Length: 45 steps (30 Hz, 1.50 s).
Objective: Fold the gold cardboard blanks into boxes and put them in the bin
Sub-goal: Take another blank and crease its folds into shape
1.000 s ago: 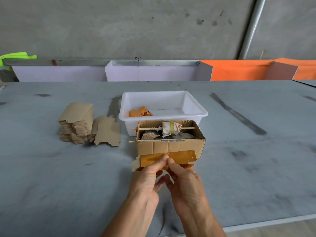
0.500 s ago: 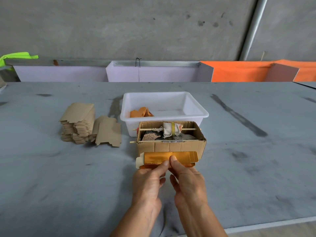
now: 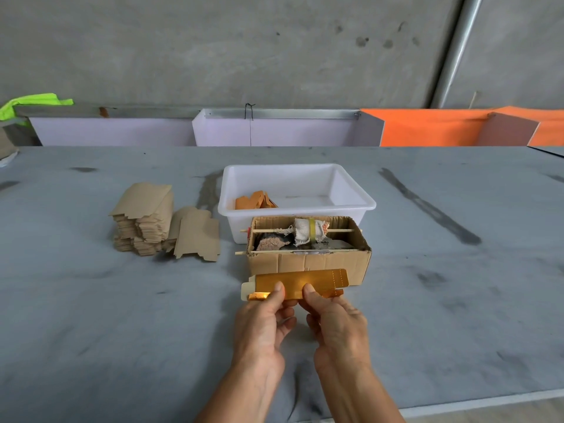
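Observation:
Both hands pinch one gold cardboard blank [image 3: 308, 282], held flat and lengthwise just above the table in front of the brown carton. My left hand [image 3: 264, 325] grips its lower edge left of middle, thumb on top. My right hand [image 3: 337, 325] grips the same edge just to the right. The white plastic bin [image 3: 360, 206] stands behind the carton and holds a folded gold box [image 3: 254, 200] in its near left corner. A stack of blanks, brown side up [image 3: 143, 221], lies to the left, with loose blanks [image 3: 197, 236] leaning beside it.
An open brown carton [image 3: 308, 261] sits between my hands and the bin, holding wooden sticks, a cloth bundle and scraps. Purple and orange panels [image 3: 274, 129] line the table's far edge. The table's near edge [image 3: 473, 401] runs at the lower right.
The gold blank has been raised slightly and turned flatter toward me, so its wide gold face shows. Both hands have kept their pinch on its lower edge.

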Tool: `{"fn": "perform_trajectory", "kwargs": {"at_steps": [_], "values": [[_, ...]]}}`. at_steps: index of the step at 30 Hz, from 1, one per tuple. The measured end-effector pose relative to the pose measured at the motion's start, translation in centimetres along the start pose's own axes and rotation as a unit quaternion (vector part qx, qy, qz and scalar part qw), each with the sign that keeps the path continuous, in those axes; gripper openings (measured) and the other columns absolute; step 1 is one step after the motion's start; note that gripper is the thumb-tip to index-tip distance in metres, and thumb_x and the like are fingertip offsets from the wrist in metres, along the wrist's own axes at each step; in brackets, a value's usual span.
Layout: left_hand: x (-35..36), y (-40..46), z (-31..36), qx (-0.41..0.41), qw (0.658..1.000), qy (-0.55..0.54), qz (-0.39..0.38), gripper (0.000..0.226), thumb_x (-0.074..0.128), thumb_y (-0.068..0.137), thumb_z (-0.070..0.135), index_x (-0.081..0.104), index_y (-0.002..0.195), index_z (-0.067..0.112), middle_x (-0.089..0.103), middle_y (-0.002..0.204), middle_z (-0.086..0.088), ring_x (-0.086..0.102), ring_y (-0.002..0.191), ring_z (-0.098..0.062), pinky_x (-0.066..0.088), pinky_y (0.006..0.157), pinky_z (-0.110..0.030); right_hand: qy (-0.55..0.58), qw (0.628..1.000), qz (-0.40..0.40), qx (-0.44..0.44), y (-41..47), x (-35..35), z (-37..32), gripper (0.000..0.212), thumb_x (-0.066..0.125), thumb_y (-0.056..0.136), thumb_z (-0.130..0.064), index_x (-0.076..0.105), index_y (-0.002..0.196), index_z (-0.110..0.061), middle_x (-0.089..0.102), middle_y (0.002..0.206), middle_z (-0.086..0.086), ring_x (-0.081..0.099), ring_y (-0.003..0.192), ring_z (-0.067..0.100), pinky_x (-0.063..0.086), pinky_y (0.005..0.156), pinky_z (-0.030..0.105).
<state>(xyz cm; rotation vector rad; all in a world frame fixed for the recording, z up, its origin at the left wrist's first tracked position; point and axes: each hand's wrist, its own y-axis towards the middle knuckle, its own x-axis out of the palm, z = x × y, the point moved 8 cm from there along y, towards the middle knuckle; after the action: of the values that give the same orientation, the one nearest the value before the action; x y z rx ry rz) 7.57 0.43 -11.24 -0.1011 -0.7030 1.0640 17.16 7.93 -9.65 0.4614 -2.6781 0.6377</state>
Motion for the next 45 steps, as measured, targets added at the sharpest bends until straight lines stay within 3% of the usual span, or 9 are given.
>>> {"fn": "perform_trajectory", "kwargs": {"at_steps": [6,10,14,17,23,29,33,40,45], "values": [[0.1,0.5,0.1,-0.017,1.0,-0.002,-0.005,0.016,0.055,0.093,0.02,0.059,0.09,0.004,0.063,0.062,-0.008,0.055,0.057,-0.017,0.047,0.052,-0.028,0.001,0.999,-0.004,0.032,0.3,-0.1,0.1,0.011,0.065,0.086,-0.007,0.066,0.076,-0.011,0.072,0.071,0.006,0.067,0.076,0.019,0.043,0.073,0.032],[-0.1,0.5,0.0,-0.023,1.0,-0.01,-0.002,0.018,0.057,0.092,0.023,0.058,0.091,0.005,0.062,0.064,-0.009,0.053,0.056,-0.017,0.047,0.051,-0.028,0.008,0.999,-0.006,0.051,0.4,-0.3,0.3,0.011,0.06,0.09,-0.008,0.064,0.079,-0.01,0.071,0.071,0.008,0.067,0.077,0.021,0.044,0.067,0.032],[-0.4,0.4,0.5,-0.007,1.0,-0.003,0.0,0.011,0.07,0.08,0.006,0.059,0.076,0.007,0.062,0.055,-0.003,0.053,0.045,-0.01,0.048,0.042,-0.02,0.013,0.997,-0.033,0.063,0.3,0.0,0.0,0.007,0.068,0.084,-0.009,0.065,0.078,-0.013,0.072,0.069,0.003,0.066,0.08,0.019,0.043,0.071,0.032],[-0.2,-0.1,0.7,-0.005,1.0,0.0,-0.008,0.01,0.07,0.077,0.0,0.061,0.073,0.004,0.062,0.052,-0.003,0.054,0.041,-0.008,0.048,0.041,-0.018,0.015,0.997,-0.039,0.061,0.2,0.3,-0.3,0.018,0.075,0.074,-0.004,0.063,0.072,-0.016,0.07,0.07,0.002,0.063,0.077,0.017,0.043,0.076,0.032],[-0.1,-1.1,1.2,-0.007,1.0,0.022,-0.013,0.012,0.072,0.073,-0.001,0.063,0.077,0.006,0.064,0.052,-0.003,0.054,0.043,-0.009,0.048,0.042,-0.019,0.041,0.998,-0.001,0.043,-0.2,0.1,-0.8,0.025,0.074,0.072,0.003,0.058,0.07,-0.016,0.064,0.055,-0.003,0.057,0.059,0.012,0.042,0.065,0.026],[-0.9,-1.4,2.6,0.02,0.999,0.026,-0.004,0.009,0.067,0.08,0.0,0.063,0.077,0.008,0.064,0.053,-0.005,0.053,0.047,-0.012,0.046,0.043,-0.02,0.02,0.999,0.007,0.037,-0.5,-0.3,-1.9,0.011,0.07,0.084,-0.015,0.061,0.077,-0.013,0.067,0.061,0.002,0.063,0.066,0.017,0.046,0.068,0.03],[-1.1,-1.6,3.4,0.03,0.997,0.064,-0.007,0.006,0.066,0.082,0.001,0.065,0.079,0.005,0.068,0.058,-0.009,0.056,0.049,-0.014,0.048,0.046,-0.022,-0.003,0.999,0.023,0.038,-0.4,-0.4,-2.6,0.013,0.065,0.089,-0.02,0.058,0.083,-0.01,0.067,0.067,0.006,0.066,0.069,0.018,0.049,0.073,0.033],[-0.6,-1.1,6.5,0.054,0.992,0.1,-0.045,0.006,0.069,0.082,0.013,0.065,0.08,0.01,0.071,0.069,-0.013,0.062,0.049,-0.016,0.049,0.046,-0.025,-0.091,0.995,-0.045,-0.016,0.0,2.2,-6.0,0.015,0.061,0.092,-0.021,0.061,0.079,-0.013,0.067,0.053,-0.004,0.067,0.067,0.015,0.05,0.079,0.035],[-0.5,0.2,9.2,0.083,0.99,0.109,-0.043,0.016,0.072,0.078,0.006,0.071,0.065,0.014,0.068,0.067,-0.009,0.06,0.062,-0.02,0.048,0.054,-0.029,-0.132,0.987,-0.082,-0.043,0.9,5.3,-8.5,0.017,0.063,0.09,-0.021,0.06,0.076,-0.013,0.067,0.053,-0.001,0.066,0.05,0.008,0.05,0.062,0.026]]}}
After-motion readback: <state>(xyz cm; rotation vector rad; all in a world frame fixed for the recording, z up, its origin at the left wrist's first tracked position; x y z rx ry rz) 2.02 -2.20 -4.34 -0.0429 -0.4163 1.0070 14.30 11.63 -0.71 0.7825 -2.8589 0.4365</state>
